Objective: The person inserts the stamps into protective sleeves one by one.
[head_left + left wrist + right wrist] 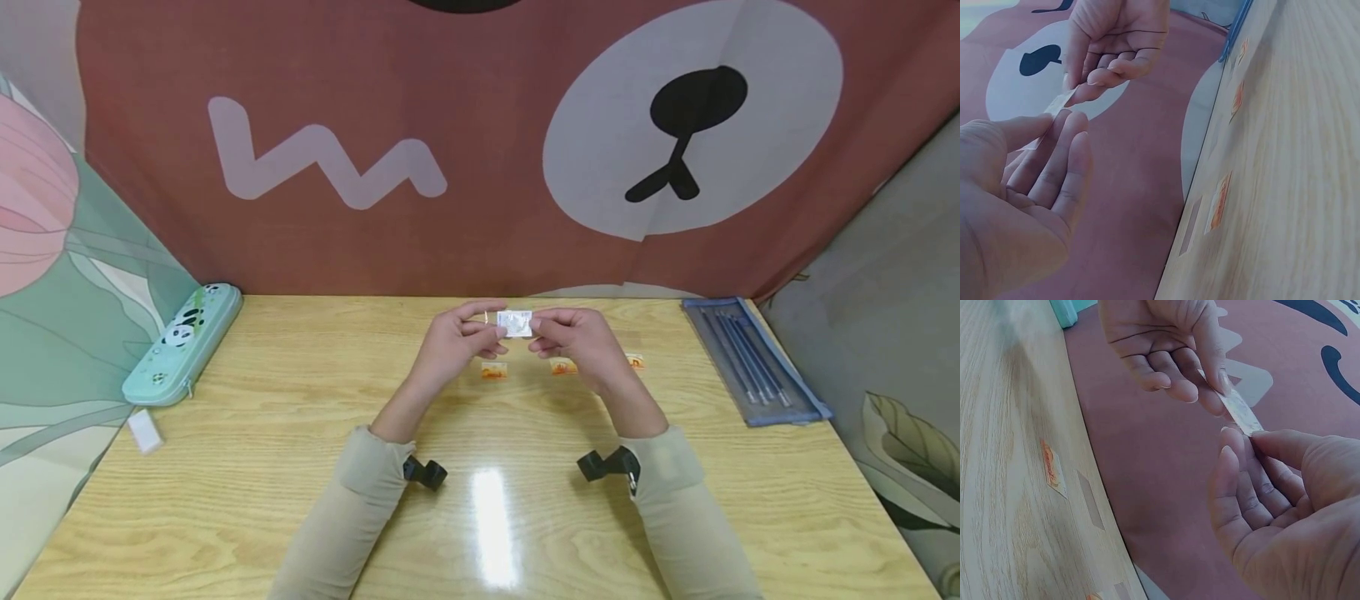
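Note:
A small, flat white packet (514,323) is held up over the far part of the table, stretched between both hands. My left hand (459,340) pinches one end between thumb and index finger. At the other end, my right hand (581,340) pinches it the same way. In the left wrist view the packet (1057,105) appears nearly edge-on, and the right wrist view shows its whitish face (1241,411). Below lie several small orange-and-white packets: one (494,370) near the left hand, another (563,366) partly behind the right hand, and one (636,361) farther right.
A teal panda pencil case (183,343) lies at the table's left edge, with a white block like an eraser (146,431) in front of it. On the right is a blue-edged mesh pouch (753,362) containing several pencils. A printed cloth (487,242) hangs behind the table.

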Demonstrator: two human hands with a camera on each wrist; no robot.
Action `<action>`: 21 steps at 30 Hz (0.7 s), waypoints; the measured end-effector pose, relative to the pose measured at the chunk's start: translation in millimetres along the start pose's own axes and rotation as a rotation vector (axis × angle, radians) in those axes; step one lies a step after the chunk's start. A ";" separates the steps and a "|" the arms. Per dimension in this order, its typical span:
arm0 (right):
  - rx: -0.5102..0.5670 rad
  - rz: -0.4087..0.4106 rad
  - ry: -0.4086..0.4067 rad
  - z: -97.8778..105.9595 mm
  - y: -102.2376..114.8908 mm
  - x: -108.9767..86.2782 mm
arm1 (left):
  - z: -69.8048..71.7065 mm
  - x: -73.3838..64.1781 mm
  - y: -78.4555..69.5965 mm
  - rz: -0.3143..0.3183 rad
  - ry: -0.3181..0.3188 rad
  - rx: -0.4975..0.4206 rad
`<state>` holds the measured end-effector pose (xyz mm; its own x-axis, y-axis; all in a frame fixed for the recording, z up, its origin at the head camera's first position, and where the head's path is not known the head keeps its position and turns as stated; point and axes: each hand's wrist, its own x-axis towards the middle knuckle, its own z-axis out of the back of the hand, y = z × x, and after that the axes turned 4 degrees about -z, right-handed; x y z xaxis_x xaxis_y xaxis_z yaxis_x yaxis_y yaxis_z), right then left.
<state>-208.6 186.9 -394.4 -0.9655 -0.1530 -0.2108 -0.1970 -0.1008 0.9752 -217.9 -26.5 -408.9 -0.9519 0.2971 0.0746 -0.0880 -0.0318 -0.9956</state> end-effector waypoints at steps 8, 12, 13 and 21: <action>0.006 -0.004 -0.007 -0.5 -0.5 0.4 | -0.4 0.0 0.3 0.027 0.014 -0.033; -0.003 -0.009 -0.016 -1.0 -0.9 0.7 | -1.4 -0.7 -0.4 0.045 0.009 -0.031; -0.005 -0.010 -0.019 -1.3 -1.0 0.8 | -1.8 -0.7 -0.4 0.052 0.009 -0.032; 0.002 0.000 -0.033 -4.0 -2.9 3.0 | -4.9 -0.7 -0.4 0.088 0.010 -0.045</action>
<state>-210.2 182.8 -398.1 -0.9705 -0.1204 -0.2088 -0.1975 -0.0992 0.9753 -215.8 -22.0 -408.8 -0.9525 0.3044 -0.0133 0.0090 -0.0155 -0.9998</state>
